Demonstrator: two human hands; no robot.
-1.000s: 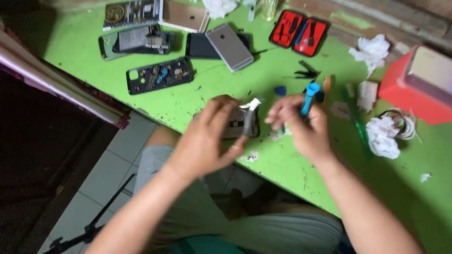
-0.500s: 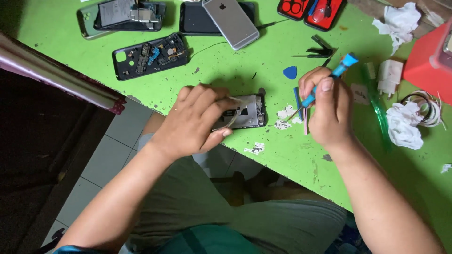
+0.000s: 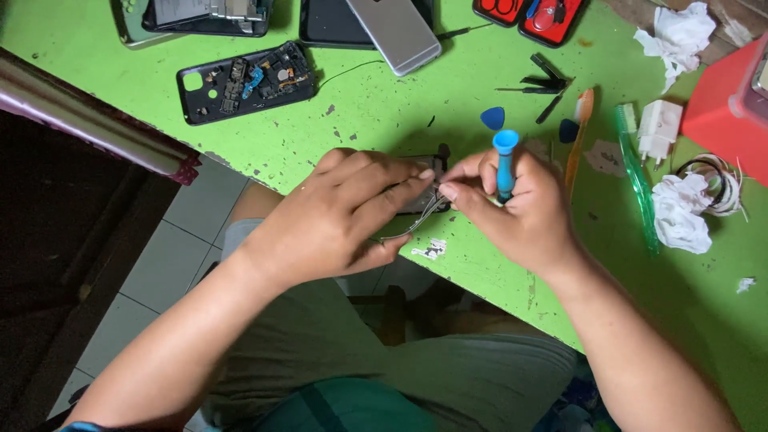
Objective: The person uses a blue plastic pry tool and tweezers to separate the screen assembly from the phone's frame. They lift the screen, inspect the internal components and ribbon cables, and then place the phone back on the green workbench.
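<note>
My left hand lies over a small opened phone at the green table's near edge and hides most of it. Thin metal tweezers are pinched between its thumb and fingers, with the tips pointing toward my right hand. My right hand grips a blue screwdriver that stands upright with its cap on top. Its tip is hidden behind the fingers, right beside the phone. The fingertips of both hands meet over the phone.
Farther back on the green table lie a black phone shell with exposed parts, a silver phone, a red tool case, blue picks and black tweezers. To the right are toothbrushes, a white charger, crumpled tissue and a red box.
My right hand has swung the blue screwdriver from slanted to upright and moved in against my left hand. The left hand stays on the phone, with tweezers now showing.
</note>
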